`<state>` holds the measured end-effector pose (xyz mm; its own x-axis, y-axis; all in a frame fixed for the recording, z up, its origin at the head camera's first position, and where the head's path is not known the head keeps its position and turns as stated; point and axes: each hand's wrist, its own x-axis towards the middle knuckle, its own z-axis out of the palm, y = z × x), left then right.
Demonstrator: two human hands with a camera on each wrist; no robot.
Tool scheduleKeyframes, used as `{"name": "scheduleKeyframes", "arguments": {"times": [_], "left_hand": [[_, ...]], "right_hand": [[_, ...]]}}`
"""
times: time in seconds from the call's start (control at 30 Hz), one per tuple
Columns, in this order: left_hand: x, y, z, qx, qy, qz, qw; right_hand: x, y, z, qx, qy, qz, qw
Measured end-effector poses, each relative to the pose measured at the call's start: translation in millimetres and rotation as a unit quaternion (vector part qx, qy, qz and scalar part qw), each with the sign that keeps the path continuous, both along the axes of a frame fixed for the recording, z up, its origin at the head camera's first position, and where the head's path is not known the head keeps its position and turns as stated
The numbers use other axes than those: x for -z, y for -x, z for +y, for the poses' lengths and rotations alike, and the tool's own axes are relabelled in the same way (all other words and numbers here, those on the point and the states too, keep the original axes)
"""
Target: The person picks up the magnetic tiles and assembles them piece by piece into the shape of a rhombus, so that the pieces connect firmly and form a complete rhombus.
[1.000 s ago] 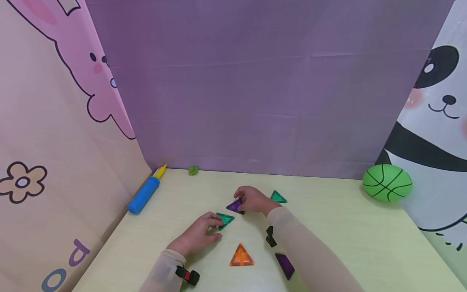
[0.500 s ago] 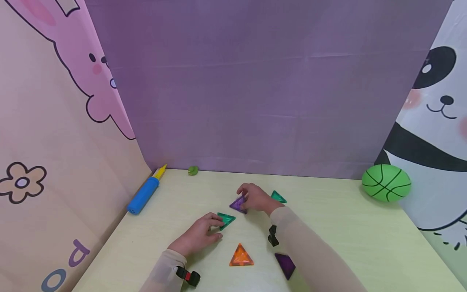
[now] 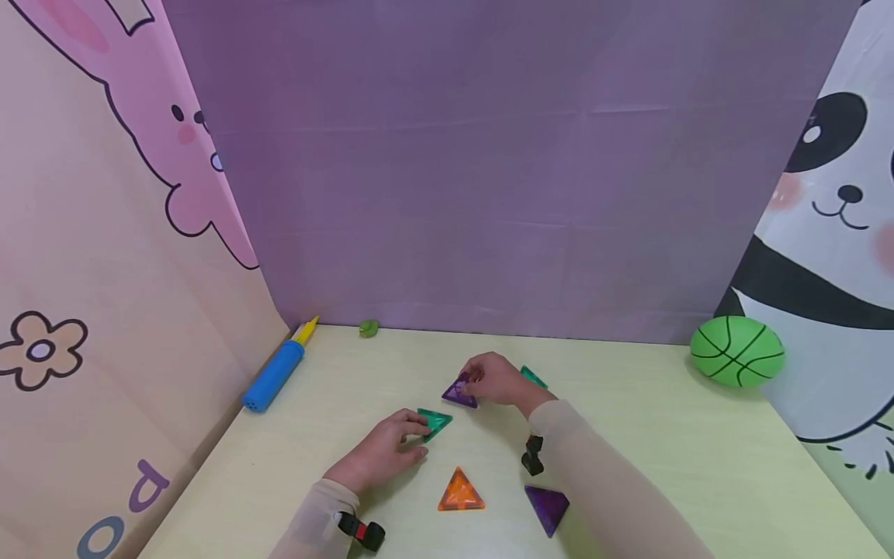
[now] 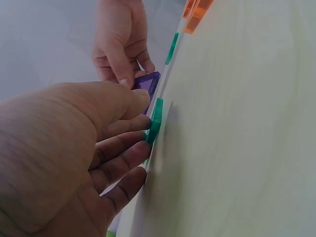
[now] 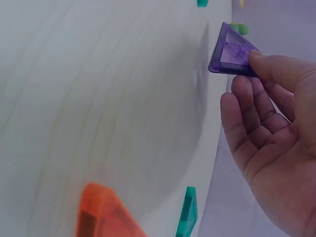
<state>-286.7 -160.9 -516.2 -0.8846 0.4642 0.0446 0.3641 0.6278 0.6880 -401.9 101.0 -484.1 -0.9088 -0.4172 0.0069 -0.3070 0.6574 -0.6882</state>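
My right hand (image 3: pixel 497 379) pinches a see-through purple triangle magnetic tile (image 3: pixel 459 393) between thumb and fingers. In the right wrist view that purple tile (image 5: pixel 232 53) is raised off the tabletop. My left hand (image 3: pixel 384 449) lies to the near left, its fingertips touching a green triangle tile (image 3: pixel 436 423). The left wrist view has this green tile (image 4: pixel 156 121) against the fingertips, the thumb apart from it. An orange triangle tile (image 3: pixel 461 492) lies closer to me. A second purple tile (image 3: pixel 548 508) lies beside the right sleeve, and another green tile (image 3: pixel 534 376) is partly hidden behind the right hand.
On the pale tabletop (image 3: pixel 628 435), a blue and yellow pump (image 3: pixel 275 374) lies at the left edge. A small green object (image 3: pixel 369 328) sits at the back, and a green ball (image 3: pixel 737 351) at the back right. A purple backdrop (image 3: pixel 503 194) rises behind.
My right hand has shifted a little to the right with the purple tile, which has turned slightly. More of the second purple tile shows beside the sleeve. The left hand stays nearly still.
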Motion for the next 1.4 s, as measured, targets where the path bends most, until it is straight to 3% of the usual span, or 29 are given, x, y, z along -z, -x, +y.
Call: {"name": "scheduleKeyframes", "arguments": {"times": [0.73, 1.13, 1.4], "left_hand": [[2.9, 0.2, 8.0, 0.013, 0.029, 0.036, 0.9988], [5.1, -1.0, 12.5, 0.016, 0.038, 0.049, 0.998], [5.5, -2.4, 16.3, 0.017, 0.041, 0.05, 0.9978]], "right_hand": [[-9.6, -24.4, 7, 0.033, 0.04, 0.026, 0.9983], [-16.1, -39.4, 16, 0.026, 0.031, 0.024, 0.9989], [-16.3, -48.7, 15, 0.052, 0.032, 0.03, 0.9977]]}}
